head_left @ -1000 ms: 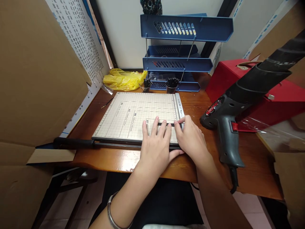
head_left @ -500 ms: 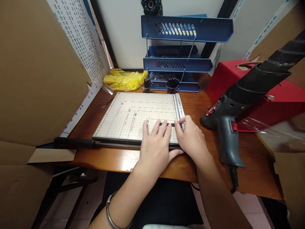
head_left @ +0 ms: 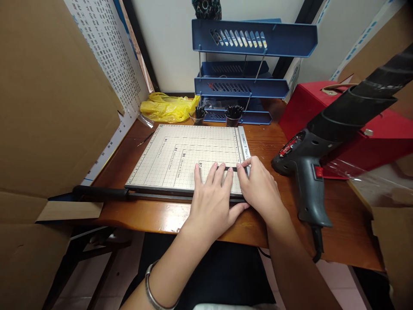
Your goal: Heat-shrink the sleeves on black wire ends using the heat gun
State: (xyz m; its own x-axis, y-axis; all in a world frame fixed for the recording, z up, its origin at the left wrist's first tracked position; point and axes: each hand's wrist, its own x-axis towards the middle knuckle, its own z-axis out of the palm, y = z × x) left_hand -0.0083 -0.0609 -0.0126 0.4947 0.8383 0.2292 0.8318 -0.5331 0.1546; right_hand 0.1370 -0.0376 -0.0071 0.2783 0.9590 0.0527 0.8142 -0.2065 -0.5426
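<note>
A paper cutter (head_left: pixel 161 159) with a cream gridded board lies on the wooden desk, its black-handled blade arm (head_left: pixel 103 193) down along the near edge. Across the board's right part runs a thin black strip (head_left: pixel 230 169), partly hidden under fingers. My left hand (head_left: pixel 211 198) lies flat on the board with fingers spread, several fingertips touching the strip. At the strip's right end, beside the cutter's metal ruler edge (head_left: pixel 244 144), my right hand (head_left: pixel 260 187) has thumb and index finger closed on it.
A heat gun (head_left: pixel 309 181) stands at the right before a red box (head_left: pixel 342 142). Behind the cutter are two small cups of black pieces (head_left: pixel 232 115), a yellow plastic bag (head_left: pixel 169 107) and blue letter trays (head_left: pixel 241 88). Cardboard (head_left: pixel 58 107) walls the left side.
Almost nothing differs. My left fingers have shifted very slightly on the board; my right hand keeps its place at the strip's end.
</note>
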